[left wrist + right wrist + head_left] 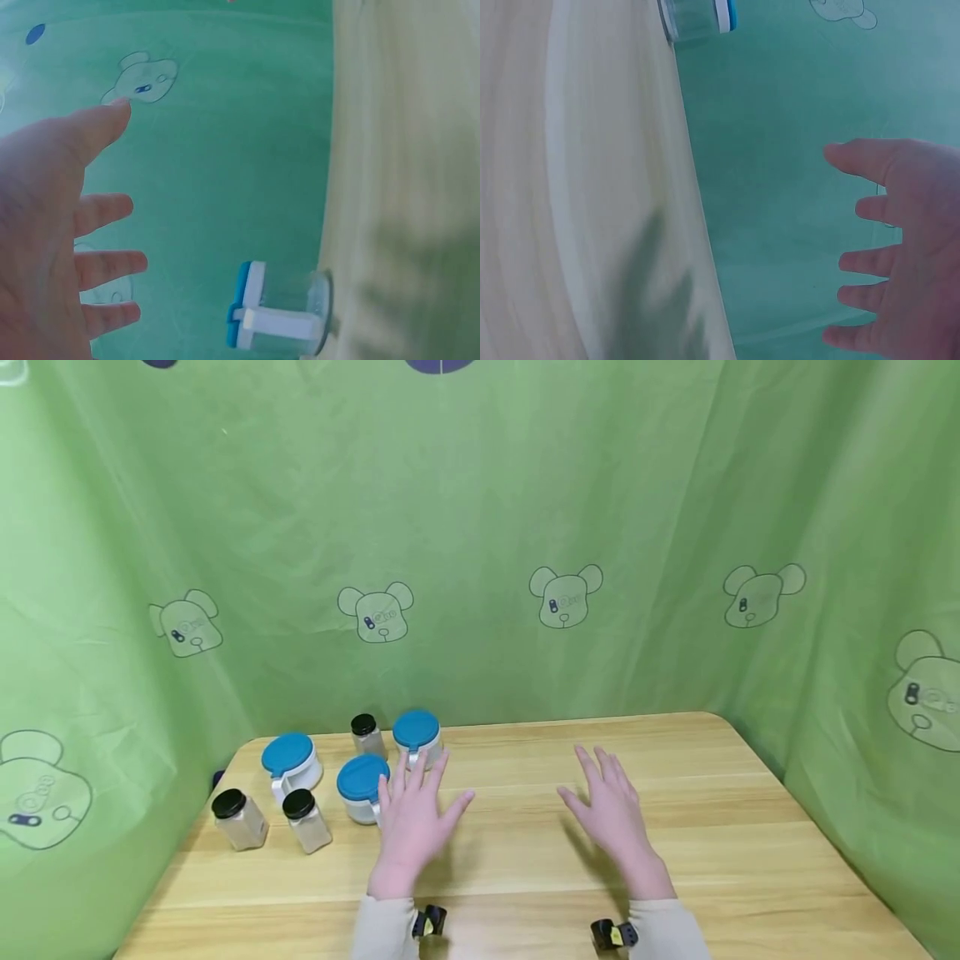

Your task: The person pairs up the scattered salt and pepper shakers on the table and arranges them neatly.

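Hovering above wood-grain table (517, 868): left hand (414, 827), right hand (615, 822), fingers (112, 268) outspread; blue-lidded jars (291, 760) stand on its left, green curtain (480, 518) hangs behind.

The left hand (412, 828) and right hand (611, 812) hover well apart, fingers straight and spread, thumbs angled inward toward each other.

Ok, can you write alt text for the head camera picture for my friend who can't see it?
A person's left grip and right grip, both empty with fingers spread, hover over a wood-grain table. At the left are three blue-lidded pots and three black-lidded jars. Green cloth printed with cartoon animal faces hangs behind.
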`<act>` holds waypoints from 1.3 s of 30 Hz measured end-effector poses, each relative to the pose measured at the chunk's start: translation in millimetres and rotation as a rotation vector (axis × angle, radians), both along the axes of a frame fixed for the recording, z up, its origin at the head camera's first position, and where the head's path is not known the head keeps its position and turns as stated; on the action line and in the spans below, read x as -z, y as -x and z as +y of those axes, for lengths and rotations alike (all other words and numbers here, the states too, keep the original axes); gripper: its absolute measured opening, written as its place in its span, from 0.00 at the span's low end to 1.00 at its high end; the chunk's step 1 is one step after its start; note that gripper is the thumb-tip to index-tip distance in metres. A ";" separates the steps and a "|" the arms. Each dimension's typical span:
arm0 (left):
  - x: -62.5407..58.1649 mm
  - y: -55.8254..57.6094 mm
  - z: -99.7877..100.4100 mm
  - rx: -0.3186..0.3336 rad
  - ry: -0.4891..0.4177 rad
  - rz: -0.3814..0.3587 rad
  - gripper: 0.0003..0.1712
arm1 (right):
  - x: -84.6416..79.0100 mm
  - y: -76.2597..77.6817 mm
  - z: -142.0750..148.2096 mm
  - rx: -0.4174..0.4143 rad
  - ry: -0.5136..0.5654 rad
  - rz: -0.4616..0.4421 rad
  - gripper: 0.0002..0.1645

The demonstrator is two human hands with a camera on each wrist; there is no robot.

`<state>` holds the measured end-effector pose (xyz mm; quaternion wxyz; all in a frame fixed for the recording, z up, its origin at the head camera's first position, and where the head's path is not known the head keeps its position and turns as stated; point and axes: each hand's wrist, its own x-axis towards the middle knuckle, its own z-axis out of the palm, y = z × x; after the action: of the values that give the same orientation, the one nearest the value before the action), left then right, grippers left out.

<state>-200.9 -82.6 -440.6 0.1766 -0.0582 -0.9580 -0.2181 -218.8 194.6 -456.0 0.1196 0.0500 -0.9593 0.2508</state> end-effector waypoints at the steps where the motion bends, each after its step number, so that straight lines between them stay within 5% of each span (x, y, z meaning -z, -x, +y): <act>1: -1.0 0.4 -2.4 -0.003 -0.003 0.010 0.41 | -0.7 -0.3 -1.4 -0.002 0.006 0.010 0.45; 25: -4.9 2.4 -75.3 -0.134 -0.139 0.191 0.35 | 3.0 -6.4 -53.8 -0.116 0.078 0.168 0.44; 39: 2.8 -5.3 -109.7 -0.218 -0.185 0.178 0.36 | 9.0 -15.8 -77.7 -0.200 0.071 0.191 0.42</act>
<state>-195.6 -192.3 -443.3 0.2878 0.0436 -0.9151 -0.2792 -203.0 116.9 -465.1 0.1862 0.1647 -0.9244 0.2893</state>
